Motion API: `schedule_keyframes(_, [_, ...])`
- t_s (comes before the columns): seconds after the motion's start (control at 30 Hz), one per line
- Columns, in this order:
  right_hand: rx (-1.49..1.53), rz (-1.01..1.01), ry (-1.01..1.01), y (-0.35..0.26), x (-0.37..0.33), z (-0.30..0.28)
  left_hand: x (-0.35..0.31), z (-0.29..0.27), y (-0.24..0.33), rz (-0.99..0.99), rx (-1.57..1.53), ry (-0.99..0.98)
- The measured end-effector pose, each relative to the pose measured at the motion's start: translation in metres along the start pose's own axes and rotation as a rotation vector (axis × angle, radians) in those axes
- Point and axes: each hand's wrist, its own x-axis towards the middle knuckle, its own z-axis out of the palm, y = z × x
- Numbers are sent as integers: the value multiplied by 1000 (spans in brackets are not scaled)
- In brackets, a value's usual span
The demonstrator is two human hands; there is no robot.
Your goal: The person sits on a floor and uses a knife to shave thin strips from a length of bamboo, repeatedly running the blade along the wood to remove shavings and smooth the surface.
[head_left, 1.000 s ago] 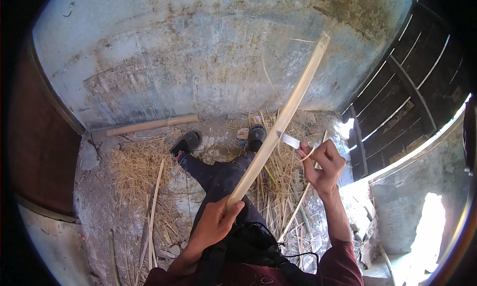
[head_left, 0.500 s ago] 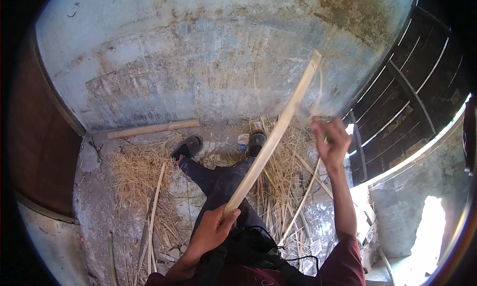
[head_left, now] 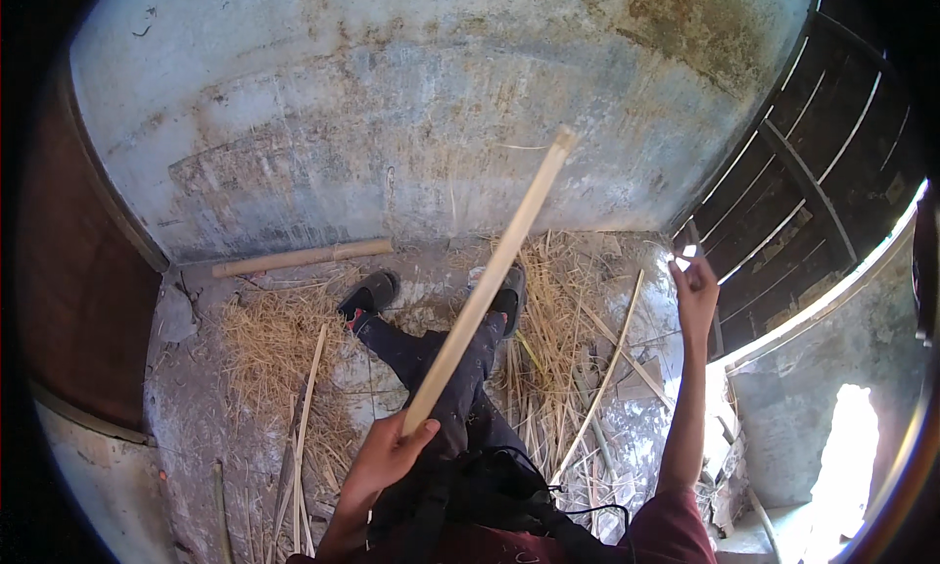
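My left hand [head_left: 389,453] is closed round the lower end of a long, pale bamboo strip [head_left: 490,280]. The strip slants up and away to the right, over my right leg, and its far end stands out against the wall. A thin curled fibre [head_left: 524,147] juts from the left of that tip. Well apart from the strip, on the right, my right hand [head_left: 695,290] is raised with its fingers bent and the fingertips near each other. Glare behind the fingertips hides what they hold, if anything.
Straw-like shavings [head_left: 279,344] and loose thin strips [head_left: 602,378] litter the floor around my shoes [head_left: 370,292]. A bamboo pole [head_left: 304,256] lies along the foot of the stained wall [head_left: 392,104]. Dark slatted boards [head_left: 793,192] stand at the right, a brown panel [head_left: 88,270] at the left.
The bamboo strip has tilted and shifted left and nearer, along with my left hand. My right hand has moved right, away from the strip. Loose curls near the tip show less.
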Motion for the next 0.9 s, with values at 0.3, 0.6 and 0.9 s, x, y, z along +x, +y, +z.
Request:
schedule_keyframes(0.3, [-116, 247, -114, 115, -156, -49, -26, -20, -24, -72, 67, 105])
schedule_keyframes(0.6, [10, 513, -103, 151, -251, -71, -50, -12, -15, -49, 132, 185])
schedule_keyframes(0.9, [132, 617, -53, 131, -271, -74, -77, -29, 10, 25, 171, 321])
